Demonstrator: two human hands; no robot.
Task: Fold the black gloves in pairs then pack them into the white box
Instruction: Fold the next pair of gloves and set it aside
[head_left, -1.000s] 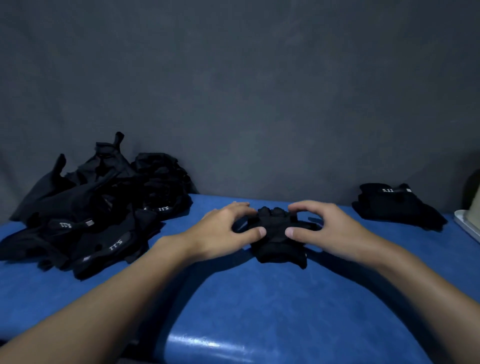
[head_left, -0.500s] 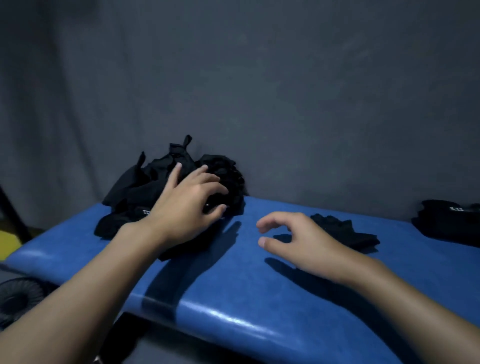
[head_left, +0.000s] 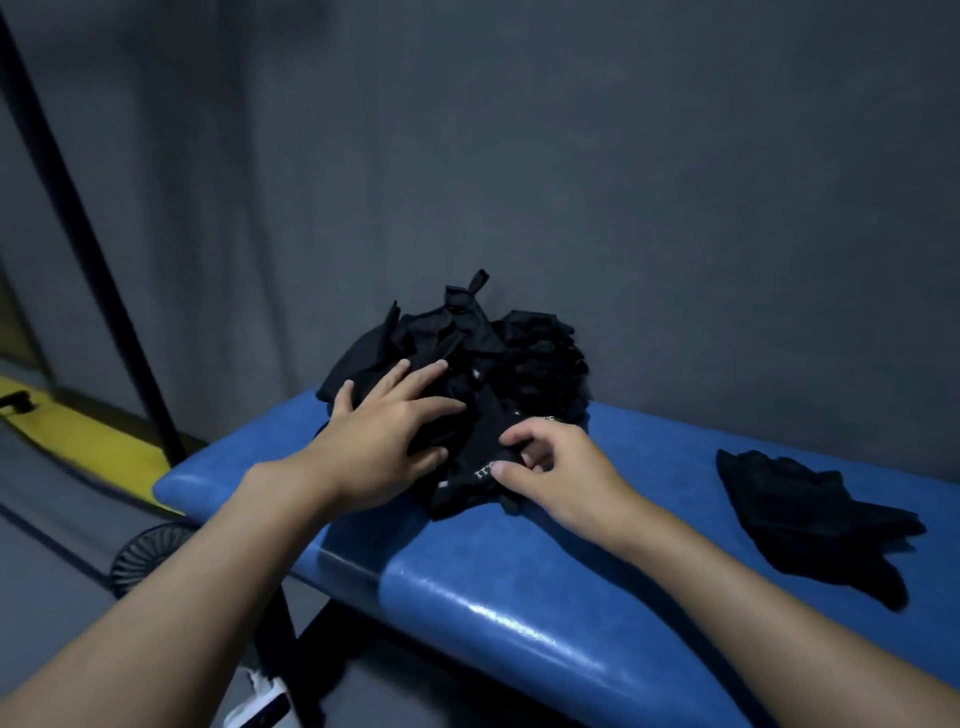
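My left hand (head_left: 387, 447) lies on the near-left side of the pile of black gloves (head_left: 519, 353), fingers straight and spread, palm down on the fabric. My right hand (head_left: 561, 473) is just beside it at the pile's near edge. Its thumb and forefinger pinch a lettered black glove (head_left: 467, 470) with white print on its cuff, and the other fingers are curled in behind. That glove lies at the front of the pile, on the blue padded bench (head_left: 519, 603). The pile sits toward the bench's left end, against the grey backdrop cloth (head_left: 623, 182). Well apart to the right, near the bench's front edge, lies a separate black glove (head_left: 810, 514) (or a pair stacked together, I cannot tell), flat, its fingers pointing right and toward me. Below the bench's left end a round fan (head_left: 150, 558) sits on the floor.
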